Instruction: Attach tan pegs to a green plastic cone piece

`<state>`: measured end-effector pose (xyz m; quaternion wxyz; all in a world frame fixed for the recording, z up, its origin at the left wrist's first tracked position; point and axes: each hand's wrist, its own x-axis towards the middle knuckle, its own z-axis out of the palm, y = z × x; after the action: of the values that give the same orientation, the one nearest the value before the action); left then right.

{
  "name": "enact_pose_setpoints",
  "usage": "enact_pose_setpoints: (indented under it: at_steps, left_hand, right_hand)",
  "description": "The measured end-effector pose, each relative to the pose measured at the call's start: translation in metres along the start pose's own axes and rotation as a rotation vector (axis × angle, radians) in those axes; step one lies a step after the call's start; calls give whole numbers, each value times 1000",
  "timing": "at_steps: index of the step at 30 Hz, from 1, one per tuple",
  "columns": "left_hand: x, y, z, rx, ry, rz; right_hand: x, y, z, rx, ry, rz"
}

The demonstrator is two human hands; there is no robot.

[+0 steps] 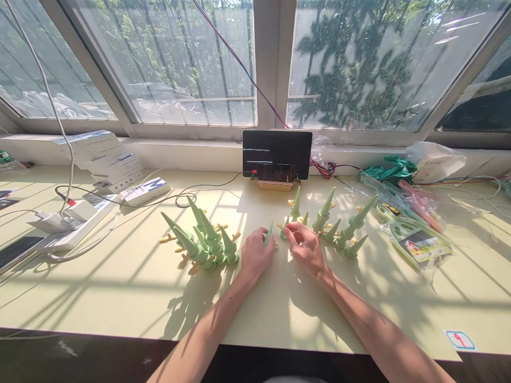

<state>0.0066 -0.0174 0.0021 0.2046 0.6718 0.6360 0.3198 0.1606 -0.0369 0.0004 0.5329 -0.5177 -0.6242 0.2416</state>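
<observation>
Left hand (255,254) grips a green spike (269,234), right hand (305,247) pinches another spike (284,232) on the worktop (120,276).

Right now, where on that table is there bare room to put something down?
Bare table lies between the near edge and the left cone cluster. It is crowded around both hands and along the right, near the packaged tools.

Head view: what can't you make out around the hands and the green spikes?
- Left hand: its fingers hide the base of the green spike it holds.
- Right hand: whatever its fingertips pinch is covered and too small.
- Phone screen: dark, unreadable.
- Elbows: cut off by the bottom edge.
</observation>
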Motion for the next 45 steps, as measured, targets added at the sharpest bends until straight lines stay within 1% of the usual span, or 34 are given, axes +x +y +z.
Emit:
enact_pose_setpoints:
  at_steps: [4,9,13,17,22,31,45]
  left_hand:
    - [1,0,0,-157,2,-35]
    - [4,2,0,-491,-14,-145]
    - [4,5,-2,-736,-44,-198]
    - [3,8,-4,-875,-73,-241]
    - [2,10,-6,-933,-102,-241]
    - [2,9,-4,-954,-133,-211]
    - [2,8,-3,-935,-113,-225]
  right_hand:
    - [0,2,0,-7,0,5]
    - [0,2,-1,8,-16,19]
    - [0,0,-1,37,-11,42]
    - [0,-2,-2,67,-14,58]
    - [0,-2,-2,62,-32,48]
    - [0,-1,-3,41,-37,27]
    - [0,3,0,19,-50,6]
